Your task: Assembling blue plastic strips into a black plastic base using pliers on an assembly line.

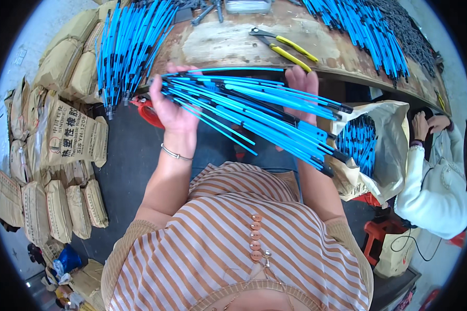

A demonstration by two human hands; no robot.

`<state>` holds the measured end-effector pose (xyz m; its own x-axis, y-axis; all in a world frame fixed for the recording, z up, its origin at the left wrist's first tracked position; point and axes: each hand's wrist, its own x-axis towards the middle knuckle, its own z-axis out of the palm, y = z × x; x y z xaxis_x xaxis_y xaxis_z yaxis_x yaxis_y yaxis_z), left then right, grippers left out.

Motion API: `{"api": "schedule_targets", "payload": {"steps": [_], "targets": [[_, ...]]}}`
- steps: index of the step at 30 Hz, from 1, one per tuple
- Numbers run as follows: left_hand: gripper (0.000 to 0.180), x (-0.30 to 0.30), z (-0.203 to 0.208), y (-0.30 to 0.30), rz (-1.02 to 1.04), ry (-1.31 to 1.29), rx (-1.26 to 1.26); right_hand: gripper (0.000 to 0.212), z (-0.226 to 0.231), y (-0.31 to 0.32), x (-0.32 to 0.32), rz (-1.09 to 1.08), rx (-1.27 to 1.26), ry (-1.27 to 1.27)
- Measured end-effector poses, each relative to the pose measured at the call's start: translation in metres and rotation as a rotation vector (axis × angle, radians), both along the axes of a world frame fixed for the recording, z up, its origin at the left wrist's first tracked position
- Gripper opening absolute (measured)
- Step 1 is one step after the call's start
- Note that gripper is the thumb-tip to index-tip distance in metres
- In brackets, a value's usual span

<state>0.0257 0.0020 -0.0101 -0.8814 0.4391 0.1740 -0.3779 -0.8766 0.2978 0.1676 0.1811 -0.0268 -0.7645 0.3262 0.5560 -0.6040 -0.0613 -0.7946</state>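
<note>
A loose bundle of thin blue strips with black ends [244, 106] lies across both my hands, above my lap and in front of the workbench [218, 41]. My left hand [174, 109] is closed round the gathered left end, thumb in front. Toward the right the strips fan out, some ending lower than others. My right hand [302, 85] reaches behind the bundle and holds it near its wider end; fingertips show above it, while the palm is hidden. Just beyond those fingers, cutting pliers with yellow handles [296, 48] rest on the bench.
More blue strips [135, 46] are heaped at the bench's left, another heap [366, 39] at its right. An open paper sack [394, 137] with blue pieces stands at my right, beside a white-sleeved person [436, 181]. Filled paper sacks [62, 129] are stacked at left; a red stool [374, 236] stands lower right.
</note>
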Motion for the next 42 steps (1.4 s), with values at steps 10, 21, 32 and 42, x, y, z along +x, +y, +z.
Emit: {"api": "schedule_targets", "payload": {"steps": [10,21,32,42], "targets": [[0.055,0.044,-0.045,0.046,-0.558,-0.533,-0.334,0.023,0.041,0.022,-0.013,0.131,0.491,0.250],[0.033,0.024,-0.054,-0.008,0.116,0.199,-1.275,0.033,0.003,0.012,-0.023,0.237,0.312,0.079],[0.017,-0.011,-0.056,0.005,-1.111,0.932,-0.871,0.032,-0.020,0.007,-0.023,0.609,0.138,-0.181],[0.020,-0.011,-0.060,0.024,-1.086,1.069,-0.738,0.039,-0.029,0.005,-0.013,0.471,0.032,-0.278]]}}
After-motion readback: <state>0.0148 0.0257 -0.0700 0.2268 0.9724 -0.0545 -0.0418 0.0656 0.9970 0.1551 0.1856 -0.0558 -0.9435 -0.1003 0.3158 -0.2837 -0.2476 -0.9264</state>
